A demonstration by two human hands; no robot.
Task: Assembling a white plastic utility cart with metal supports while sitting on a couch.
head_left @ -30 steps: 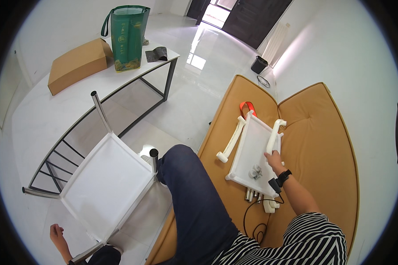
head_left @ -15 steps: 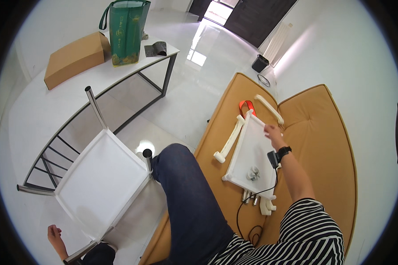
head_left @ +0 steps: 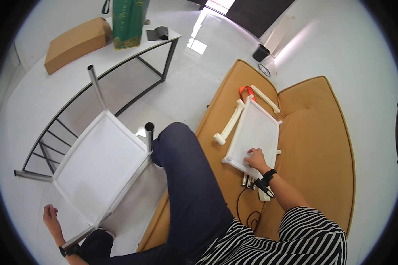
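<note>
White plastic tray (head_left: 256,132) flat on the yellow-brown sofa (head_left: 323,132), on the right side of the head view, just right of the knee in dark blue trousers (head_left: 185,176). Right hand (head_left: 255,159) laid on top of the tray's near end, palm down, fingers a little apart and bent, pressing on it and not clamped round anything. Half a second ago up at the far end of the tray, next to the loose white bar (head_left: 265,98); a second ago closed round that bar along the tray's right edge. Now let go of: bar lying free at the far right corner, so the tray itself is what gets handled at this moment. Second white bar (head_left: 229,126) touching the tray's left edge, much as before. Orange strap (head_left: 244,92) at the far end, short metal tubes (head_left: 247,180) peeking out under the near end, black cable (head_left: 247,207) curling down from there. Over on the left, big white shelf frame (head_left: 99,163) with metal legs, tipped on the floor, nearer to the knee than before. Left hand (head_left: 51,216) low at the near left, beside the frame's corner; fingers look curled, but cannot tell if holding anything. Far left, white table (head_left: 44,88) with a cardboard box (head_left: 77,42) and a green bag (head_left: 127,22).
</note>
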